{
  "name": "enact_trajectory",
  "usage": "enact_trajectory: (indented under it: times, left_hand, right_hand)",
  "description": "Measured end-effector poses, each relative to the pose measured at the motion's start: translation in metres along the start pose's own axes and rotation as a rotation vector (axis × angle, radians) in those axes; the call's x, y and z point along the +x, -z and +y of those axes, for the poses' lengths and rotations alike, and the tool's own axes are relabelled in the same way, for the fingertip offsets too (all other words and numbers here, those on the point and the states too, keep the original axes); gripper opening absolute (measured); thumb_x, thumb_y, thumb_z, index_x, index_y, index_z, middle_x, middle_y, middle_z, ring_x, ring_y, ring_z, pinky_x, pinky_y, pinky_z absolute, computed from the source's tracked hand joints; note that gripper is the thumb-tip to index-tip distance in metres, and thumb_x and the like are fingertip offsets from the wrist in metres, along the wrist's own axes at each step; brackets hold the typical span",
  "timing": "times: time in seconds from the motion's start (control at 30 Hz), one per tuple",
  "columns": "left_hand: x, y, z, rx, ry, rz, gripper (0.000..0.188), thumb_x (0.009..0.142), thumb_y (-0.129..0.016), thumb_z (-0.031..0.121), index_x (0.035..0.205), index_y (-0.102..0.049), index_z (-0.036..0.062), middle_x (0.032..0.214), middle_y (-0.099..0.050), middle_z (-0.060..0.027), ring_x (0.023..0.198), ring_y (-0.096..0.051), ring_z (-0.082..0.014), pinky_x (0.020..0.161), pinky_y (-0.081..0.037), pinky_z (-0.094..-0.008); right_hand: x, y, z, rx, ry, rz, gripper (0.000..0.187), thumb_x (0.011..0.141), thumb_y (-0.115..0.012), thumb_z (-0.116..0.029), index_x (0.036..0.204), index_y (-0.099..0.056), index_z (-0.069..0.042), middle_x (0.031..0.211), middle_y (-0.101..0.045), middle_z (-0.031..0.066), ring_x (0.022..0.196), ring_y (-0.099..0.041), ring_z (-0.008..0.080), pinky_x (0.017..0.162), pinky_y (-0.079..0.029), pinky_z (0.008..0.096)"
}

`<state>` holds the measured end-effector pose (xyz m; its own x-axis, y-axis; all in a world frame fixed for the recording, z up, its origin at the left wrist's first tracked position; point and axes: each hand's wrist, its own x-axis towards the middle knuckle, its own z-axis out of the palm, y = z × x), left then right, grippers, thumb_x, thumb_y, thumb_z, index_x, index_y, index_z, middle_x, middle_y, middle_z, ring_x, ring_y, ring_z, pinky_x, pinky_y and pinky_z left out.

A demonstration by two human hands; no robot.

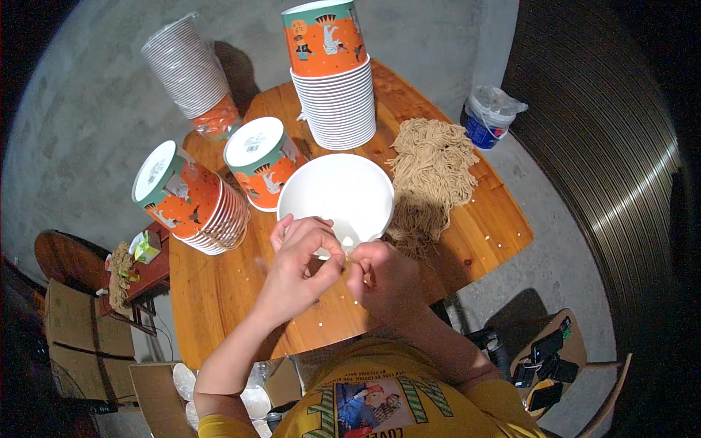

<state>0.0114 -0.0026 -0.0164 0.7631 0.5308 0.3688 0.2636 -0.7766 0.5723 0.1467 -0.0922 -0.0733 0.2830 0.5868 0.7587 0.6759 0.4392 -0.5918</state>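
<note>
Near the middle of the table my left hand (299, 259) is closed, its thumb and forefinger pinched together. My right hand (387, 277) meets it, fingers also pinched. A small pale bit shows between the fingertips, too small to name. Just beyond both hands is a white open tub (332, 186), its inside facing up, with a pale scrap near its rim. To its right lies a heap of tan yarn strands (438, 157), darker at the near end.
Tall stacked paper tubs (332, 98), a stacked orange-and-green tub group (193, 201) and another orange tub (266, 164) line the table's far and left sides. A bagged stack (190, 69) leans behind. White crumbs dot the wooden table (241, 306). A lined bucket (485, 120) is on the floor.
</note>
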Motion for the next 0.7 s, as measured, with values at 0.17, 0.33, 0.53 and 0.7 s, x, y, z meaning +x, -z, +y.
enact_trajectory:
  times: [0.17,0.33,0.53,0.7]
  left_hand:
    - [0.0002,0.0002,-0.0006,-0.003,-0.013,-0.002,0.010,0.076,-0.066,0.013,0.081,-0.058,0.0096,0.093,-0.056,-0.0034,0.110,-0.052,-0.0201,0.105,-0.019,-0.0462]
    - [0.0005,0.0006,0.0004,0.031,-0.039,-0.023,0.011,0.076,-0.065,0.013,0.082,-0.057,0.0103,0.093,-0.055,-0.0033,0.111,-0.051,-0.0208,0.105,-0.019,-0.0468]
    - [-0.0010,0.0002,-0.0026,0.061,-0.064,-0.013,0.013,0.075,-0.065,0.013,0.085,-0.056,0.0107,0.093,-0.055,-0.0041,0.112,-0.050,-0.0219,0.105,-0.018,-0.0474]
    - [-0.0023,0.0006,-0.0003,0.048,-0.076,-0.014,0.014,0.075,-0.065,0.012,0.086,-0.056,0.0107,0.094,-0.055,-0.0049,0.112,-0.050,-0.0229,0.105,-0.019,-0.0476]
  right_hand:
    - [0.0043,-0.0011,0.0006,-0.118,0.058,-0.004,0.027,0.075,-0.065,-0.001,0.093,-0.047,-0.008,0.063,-0.051,0.0072,0.054,-0.056,0.0248,0.048,-0.045,0.0352]
    - [0.0029,-0.0017,0.0019,-0.096,0.037,-0.027,0.027,0.076,-0.064,-0.001,0.093,-0.046,-0.009,0.065,-0.052,0.0078,0.054,-0.056,0.0252,0.048,-0.046,0.0357]
    - [0.0021,-0.0024,-0.0010,-0.049,0.007,-0.010,0.026,0.077,-0.063,-0.001,0.094,-0.045,-0.008,0.065,-0.053,0.0075,0.051,-0.056,0.0223,0.046,-0.046,0.0341]
    - [-0.0013,-0.0013,-0.0003,0.024,0.001,-0.033,0.026,0.076,-0.064,-0.001,0.095,-0.049,-0.008,0.064,-0.054,0.0055,0.050,-0.057,0.0193,0.046,-0.047,0.0326]
